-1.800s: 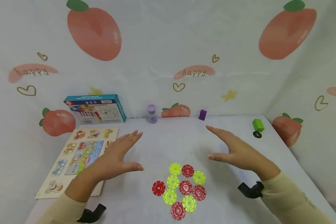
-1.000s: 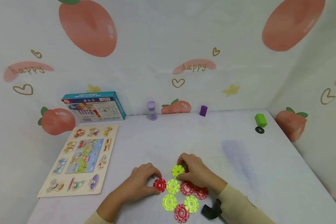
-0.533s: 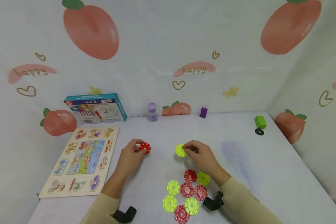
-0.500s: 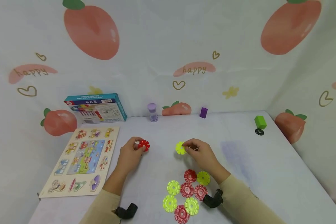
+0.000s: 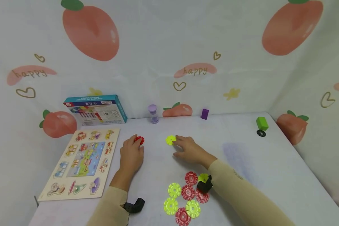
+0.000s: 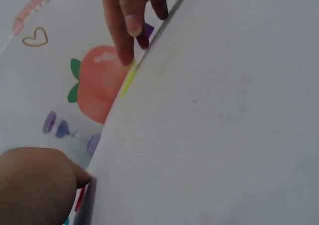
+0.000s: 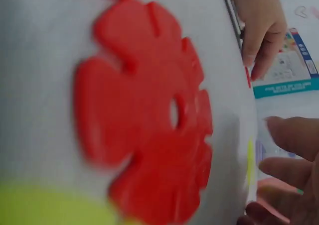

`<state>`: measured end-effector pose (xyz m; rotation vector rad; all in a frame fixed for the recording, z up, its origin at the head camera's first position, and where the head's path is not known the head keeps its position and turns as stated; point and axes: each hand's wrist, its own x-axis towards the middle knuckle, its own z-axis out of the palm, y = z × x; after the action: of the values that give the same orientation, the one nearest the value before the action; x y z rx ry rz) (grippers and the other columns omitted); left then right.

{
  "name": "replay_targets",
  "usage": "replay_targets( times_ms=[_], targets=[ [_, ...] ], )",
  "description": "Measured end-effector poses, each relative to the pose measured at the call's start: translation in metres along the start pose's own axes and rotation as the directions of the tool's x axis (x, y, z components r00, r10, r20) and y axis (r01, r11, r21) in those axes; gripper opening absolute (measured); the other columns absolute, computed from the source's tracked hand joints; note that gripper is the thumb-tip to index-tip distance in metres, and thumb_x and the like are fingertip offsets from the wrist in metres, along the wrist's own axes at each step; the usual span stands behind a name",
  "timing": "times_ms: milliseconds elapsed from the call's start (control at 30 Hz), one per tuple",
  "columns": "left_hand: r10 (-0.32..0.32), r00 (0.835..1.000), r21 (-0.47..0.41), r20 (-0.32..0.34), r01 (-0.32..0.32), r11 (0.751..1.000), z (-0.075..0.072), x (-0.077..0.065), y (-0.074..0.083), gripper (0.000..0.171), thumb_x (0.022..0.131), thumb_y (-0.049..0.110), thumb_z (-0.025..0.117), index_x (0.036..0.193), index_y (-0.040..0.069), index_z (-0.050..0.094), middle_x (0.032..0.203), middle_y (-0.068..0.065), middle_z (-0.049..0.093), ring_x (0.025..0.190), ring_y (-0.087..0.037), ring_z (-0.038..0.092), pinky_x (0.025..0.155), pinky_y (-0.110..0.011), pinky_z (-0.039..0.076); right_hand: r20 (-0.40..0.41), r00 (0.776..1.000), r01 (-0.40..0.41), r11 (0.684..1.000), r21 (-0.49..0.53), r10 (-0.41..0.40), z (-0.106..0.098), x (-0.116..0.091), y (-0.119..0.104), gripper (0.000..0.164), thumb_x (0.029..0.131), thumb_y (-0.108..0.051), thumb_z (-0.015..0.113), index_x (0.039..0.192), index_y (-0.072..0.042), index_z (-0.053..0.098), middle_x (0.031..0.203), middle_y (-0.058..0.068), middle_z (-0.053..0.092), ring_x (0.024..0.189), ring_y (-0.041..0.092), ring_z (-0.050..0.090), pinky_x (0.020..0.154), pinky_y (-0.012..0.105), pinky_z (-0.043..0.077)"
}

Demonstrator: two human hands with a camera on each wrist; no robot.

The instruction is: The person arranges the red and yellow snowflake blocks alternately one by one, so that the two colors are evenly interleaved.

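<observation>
- Toward the far edge of the bench (image 5: 158, 175), left of centre, a red disc (image 5: 142, 141) lay beneath the fingers of the left hand (image 5: 131, 158), thumb clear.
- Nearer the middle of that edge, a yellow disc (image 5: 168, 140) lay at the fingertips of the right hand (image 5: 190, 150), thumb spread apart.
- Neither of the hands appeared to pinch its disc.
- Toward the near edge, eight other discs (image 5: 185, 195) lay grouped, red and yellow.
- Step in hand, as judged, was setting down one disc of each colour.
- Next move seemed to call for lifting off without nudging either.
</observation>
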<state>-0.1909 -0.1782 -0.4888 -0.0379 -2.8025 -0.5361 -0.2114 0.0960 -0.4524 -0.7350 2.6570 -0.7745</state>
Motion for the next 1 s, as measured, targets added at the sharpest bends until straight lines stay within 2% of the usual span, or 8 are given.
replay_targets(
  times_ms=[67,167,300,433,533,633,833,1000],
  targets=[
    [0.058,0.996,0.045,0.073,-0.061,0.997,-0.002,-0.007,-0.001,0.047,0.094,0.026,0.059,0.134,0.002,0.055,0.146,-0.014,0.040,0.132,-0.037,0.033,0.093,-0.062,0.033,0.029,0.999,0.029,0.992,-0.126,-0.026,0.000,-0.002,-0.003,0.058,0.090,-0.039,0.066,0.142,-0.019,0.049,0.154,0.003,0.029,0.136,0.028,0.027,0.106,0.050,0.030],
    [0.077,0.985,0.070,0.153,-0.089,0.994,-0.003,-0.013,-0.005,0.055,0.097,0.035,0.053,0.141,0.003,0.046,0.151,-0.013,0.033,0.138,-0.034,0.024,0.099,-0.060,0.027,0.075,0.996,0.063,0.968,-0.242,-0.046,0.000,-0.003,-0.005,0.062,0.090,-0.043,0.063,0.145,-0.022,0.044,0.155,-0.001,0.026,0.139,0.027,0.024,0.103,0.056,0.028],
    [0.073,0.984,0.042,0.164,-0.081,0.996,-0.002,-0.014,-0.008,0.058,0.097,0.040,0.051,0.145,0.009,0.042,0.155,-0.012,0.025,0.141,-0.033,0.018,0.104,-0.058,0.019,0.095,0.994,0.088,0.948,-0.305,-0.062,-0.001,0.001,-0.004,0.065,0.091,-0.048,0.059,0.149,-0.026,0.037,0.156,-0.006,0.024,0.141,0.025,0.018,0.100,0.059,0.025],
    [0.056,0.983,0.038,0.177,-0.063,0.997,-0.003,-0.013,-0.011,0.064,0.097,0.045,0.049,0.148,0.008,0.036,0.157,-0.012,0.019,0.142,-0.034,0.015,0.105,-0.059,0.015,0.124,0.990,0.104,0.941,-0.322,-0.067,0.000,0.011,-0.006,0.069,0.092,-0.052,0.056,0.152,-0.028,0.029,0.157,-0.008,0.018,0.143,0.026,0.012,0.100,0.059,0.022],
    [0.034,0.981,0.040,0.190,-0.042,0.998,-0.004,-0.013,-0.012,0.069,0.096,0.047,0.049,0.149,0.006,0.033,0.157,-0.011,0.019,0.142,-0.033,0.014,0.105,-0.060,0.014,0.155,0.986,0.111,0.942,-0.317,-0.064,0.001,0.020,-0.012,0.072,0.092,-0.054,0.055,0.152,-0.028,0.026,0.158,-0.008,0.015,0.143,0.028,0.009,0.102,0.060,0.018],
    [0.022,0.980,0.047,0.196,-0.031,0.998,-0.004,-0.013,-0.014,0.070,0.095,0.050,0.049,0.149,0.009,0.033,0.157,-0.010,0.020,0.142,-0.032,0.014,0.105,-0.061,0.013,0.183,0.981,0.115,0.939,-0.324,-0.057,0.003,0.032,-0.022,0.072,0.091,-0.052,0.055,0.153,-0.028,0.026,0.158,-0.007,0.014,0.144,0.028,0.008,0.104,0.060,0.016],
    [0.029,0.980,0.073,0.198,-0.044,0.996,-0.002,-0.009,-0.017,0.070,0.094,0.055,0.047,0.150,0.014,0.033,0.157,-0.007,0.020,0.142,-0.031,0.014,0.105,-0.061,0.013,0.204,0.978,0.113,0.934,-0.340,-0.044,0.009,0.056,-0.036,0.070,0.091,-0.049,0.056,0.152,-0.030,0.027,0.158,-0.009,0.014,0.144,0.028,0.008,0.105,0.061,0.015],
    [0.046,0.975,0.081,0.218,-0.065,0.995,0.001,-0.005,-0.018,0.071,0.094,0.058,0.045,0.151,0.018,0.032,0.158,-0.003,0.018,0.143,-0.030,0.012,0.105,-0.061,0.013,0.217,0.976,0.077,0.951,-0.300,-0.010,0.012,0.067,-0.044,0.076,0.086,-0.058,0.057,0.151,-0.033,0.028,0.157,-0.012,0.015,0.144,0.028,0.006,0.106,0.061,0.011]
  ],
)
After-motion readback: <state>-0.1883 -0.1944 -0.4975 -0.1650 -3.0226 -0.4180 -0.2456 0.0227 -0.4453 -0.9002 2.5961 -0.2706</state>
